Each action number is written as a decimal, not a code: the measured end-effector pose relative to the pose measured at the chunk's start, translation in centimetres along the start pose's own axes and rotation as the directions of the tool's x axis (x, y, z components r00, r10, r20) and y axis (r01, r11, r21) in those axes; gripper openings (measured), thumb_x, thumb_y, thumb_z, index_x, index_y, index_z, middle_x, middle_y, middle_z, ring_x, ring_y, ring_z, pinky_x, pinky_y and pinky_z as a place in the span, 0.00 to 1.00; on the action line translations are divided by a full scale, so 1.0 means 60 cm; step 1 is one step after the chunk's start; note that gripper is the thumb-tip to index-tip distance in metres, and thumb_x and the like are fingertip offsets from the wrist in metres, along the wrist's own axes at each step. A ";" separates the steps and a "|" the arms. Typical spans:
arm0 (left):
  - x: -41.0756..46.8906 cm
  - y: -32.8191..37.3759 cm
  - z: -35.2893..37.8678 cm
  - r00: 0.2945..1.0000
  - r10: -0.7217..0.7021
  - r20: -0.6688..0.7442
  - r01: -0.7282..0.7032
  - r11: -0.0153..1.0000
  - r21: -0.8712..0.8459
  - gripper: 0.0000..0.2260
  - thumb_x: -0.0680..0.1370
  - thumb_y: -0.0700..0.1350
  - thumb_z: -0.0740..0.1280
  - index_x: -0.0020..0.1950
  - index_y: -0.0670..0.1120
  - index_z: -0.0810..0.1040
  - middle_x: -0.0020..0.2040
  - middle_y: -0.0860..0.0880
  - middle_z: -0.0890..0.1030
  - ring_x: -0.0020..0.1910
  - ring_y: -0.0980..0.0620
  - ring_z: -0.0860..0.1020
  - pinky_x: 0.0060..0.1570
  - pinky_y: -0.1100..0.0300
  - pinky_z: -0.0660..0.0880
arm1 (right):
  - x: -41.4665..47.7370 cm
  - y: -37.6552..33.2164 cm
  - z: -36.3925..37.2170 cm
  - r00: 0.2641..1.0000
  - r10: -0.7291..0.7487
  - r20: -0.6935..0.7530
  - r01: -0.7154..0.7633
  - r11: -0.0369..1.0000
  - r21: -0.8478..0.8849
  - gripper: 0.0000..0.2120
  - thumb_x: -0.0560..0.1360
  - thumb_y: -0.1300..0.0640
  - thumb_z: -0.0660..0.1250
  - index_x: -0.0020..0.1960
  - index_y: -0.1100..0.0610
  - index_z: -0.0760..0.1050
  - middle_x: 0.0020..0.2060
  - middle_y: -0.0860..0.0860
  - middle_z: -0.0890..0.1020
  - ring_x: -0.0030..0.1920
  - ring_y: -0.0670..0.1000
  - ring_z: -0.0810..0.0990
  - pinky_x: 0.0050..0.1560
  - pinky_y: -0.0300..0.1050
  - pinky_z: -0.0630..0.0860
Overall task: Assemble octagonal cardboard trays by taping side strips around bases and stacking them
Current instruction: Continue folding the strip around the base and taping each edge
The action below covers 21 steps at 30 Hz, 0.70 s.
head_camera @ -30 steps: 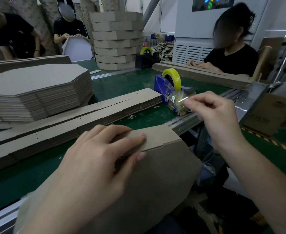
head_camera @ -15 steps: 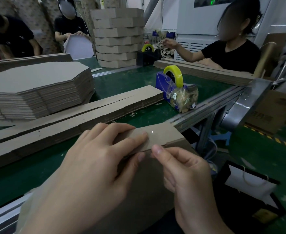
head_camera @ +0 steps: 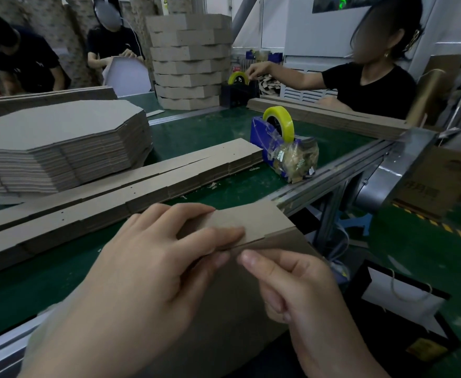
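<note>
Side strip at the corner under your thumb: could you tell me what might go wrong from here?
The side strip seems held only by the left hand pressing it flat; easing off could let it shift along the base at the seam. The right hand has its thumb on that seam, so misalignment may go unseen.

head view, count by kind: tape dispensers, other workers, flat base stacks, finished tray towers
tape dispensers: 2 (blue, black)
other workers: 3 ()
flat base stacks: 1
finished tray towers: 1
total: 7
</note>
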<state>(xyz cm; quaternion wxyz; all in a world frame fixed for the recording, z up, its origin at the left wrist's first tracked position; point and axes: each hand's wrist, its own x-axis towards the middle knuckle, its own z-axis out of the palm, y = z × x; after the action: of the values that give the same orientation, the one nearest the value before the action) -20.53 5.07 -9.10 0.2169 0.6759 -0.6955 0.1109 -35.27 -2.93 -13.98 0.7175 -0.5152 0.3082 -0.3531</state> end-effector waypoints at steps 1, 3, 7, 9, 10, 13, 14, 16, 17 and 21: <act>0.000 0.001 -0.001 1.000 -0.017 0.009 0.017 1.000 -0.007 0.16 0.76 0.56 0.59 0.59 0.59 0.80 0.57 0.53 0.79 0.52 0.47 0.79 0.44 0.47 0.77 | -0.001 0.000 -0.003 1.000 0.018 0.023 -0.018 1.000 0.000 0.17 0.54 0.44 0.73 0.37 0.54 0.85 0.17 0.47 0.64 0.18 0.42 0.59 0.20 0.33 0.56; 0.002 0.006 -0.004 0.999 -0.040 0.016 0.040 0.999 -0.008 0.17 0.76 0.58 0.58 0.59 0.59 0.81 0.55 0.54 0.79 0.52 0.48 0.79 0.44 0.47 0.77 | -0.001 0.001 -0.007 0.998 0.029 0.049 -0.029 1.000 0.000 0.17 0.54 0.44 0.73 0.38 0.54 0.85 0.17 0.46 0.64 0.17 0.42 0.60 0.19 0.33 0.56; 0.012 0.028 -0.003 0.992 -0.127 -0.017 0.127 0.991 0.044 0.17 0.76 0.60 0.56 0.52 0.60 0.83 0.49 0.55 0.82 0.46 0.48 0.81 0.46 0.50 0.76 | 0.004 0.005 -0.007 0.998 0.021 0.055 -0.022 1.000 0.001 0.17 0.53 0.43 0.73 0.36 0.52 0.85 0.16 0.45 0.65 0.16 0.41 0.59 0.19 0.33 0.56; 0.019 0.042 0.006 0.980 -0.192 -0.058 0.197 0.975 0.103 0.15 0.75 0.60 0.57 0.44 0.58 0.83 0.45 0.55 0.82 0.43 0.46 0.81 0.47 0.50 0.74 | 0.005 0.005 -0.008 0.998 0.012 0.060 -0.012 1.000 -0.004 0.14 0.57 0.45 0.77 0.36 0.53 0.85 0.16 0.45 0.65 0.16 0.41 0.60 0.19 0.32 0.57; 0.022 0.047 0.012 0.973 -0.217 -0.081 0.226 0.966 0.124 0.14 0.75 0.59 0.59 0.41 0.56 0.82 0.43 0.54 0.82 0.41 0.45 0.81 0.47 0.49 0.74 | 0.007 0.004 -0.009 0.998 0.009 0.059 -0.009 1.000 -0.016 0.12 0.60 0.46 0.80 0.36 0.53 0.85 0.15 0.45 0.65 0.16 0.41 0.60 0.19 0.32 0.57; 0.026 0.052 0.026 0.969 -0.205 -0.138 0.225 0.963 0.149 0.13 0.75 0.58 0.62 0.38 0.54 0.80 0.42 0.52 0.82 0.40 0.44 0.80 0.44 0.50 0.74 | 0.010 0.002 -0.019 0.999 0.010 0.045 -0.007 0.998 -0.062 0.10 0.61 0.48 0.78 0.35 0.54 0.85 0.16 0.46 0.64 0.17 0.42 0.59 0.20 0.33 0.57; 0.025 0.049 0.028 0.972 -0.184 -0.149 0.207 0.965 0.159 0.13 0.75 0.58 0.62 0.39 0.54 0.81 0.42 0.52 0.82 0.40 0.44 0.80 0.42 0.51 0.74 | 0.012 0.003 -0.023 0.999 0.015 0.049 -0.010 0.994 -0.112 0.12 0.62 0.47 0.78 0.35 0.56 0.84 0.16 0.47 0.65 0.18 0.43 0.61 0.21 0.33 0.58; 0.022 0.042 0.029 0.973 -0.155 -0.172 0.186 0.965 0.183 0.13 0.75 0.58 0.61 0.40 0.54 0.81 0.44 0.51 0.82 0.41 0.43 0.80 0.41 0.52 0.73 | 0.011 0.009 -0.028 0.998 0.042 0.041 -0.032 0.973 -0.231 0.18 0.66 0.44 0.75 0.35 0.60 0.83 0.18 0.49 0.68 0.19 0.43 0.64 0.22 0.32 0.60; 0.020 0.040 0.029 0.972 -0.145 -0.184 0.180 0.965 0.193 0.12 0.75 0.58 0.62 0.40 0.54 0.82 0.44 0.51 0.82 0.41 0.43 0.80 0.40 0.52 0.73 | 0.009 0.014 -0.029 0.999 0.039 0.016 -0.034 0.966 -0.256 0.18 0.67 0.43 0.74 0.35 0.60 0.82 0.19 0.49 0.68 0.20 0.43 0.65 0.22 0.31 0.61; 0.008 0.038 0.034 0.974 -0.081 -0.210 0.134 0.958 0.252 0.11 0.74 0.57 0.65 0.45 0.53 0.83 0.48 0.48 0.83 0.45 0.43 0.81 0.43 0.51 0.75 | 0.007 0.026 -0.040 0.882 -0.397 -0.253 0.339 0.908 -0.245 0.12 0.71 0.46 0.68 0.35 0.52 0.82 0.21 0.45 0.72 0.23 0.40 0.69 0.26 0.30 0.64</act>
<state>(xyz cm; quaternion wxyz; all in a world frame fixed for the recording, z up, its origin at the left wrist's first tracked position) -23.12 3.85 -10.36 0.1984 0.7215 -0.6116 0.2570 -36.69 -4.16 -16.21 0.5289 -0.5729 0.3414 -0.5249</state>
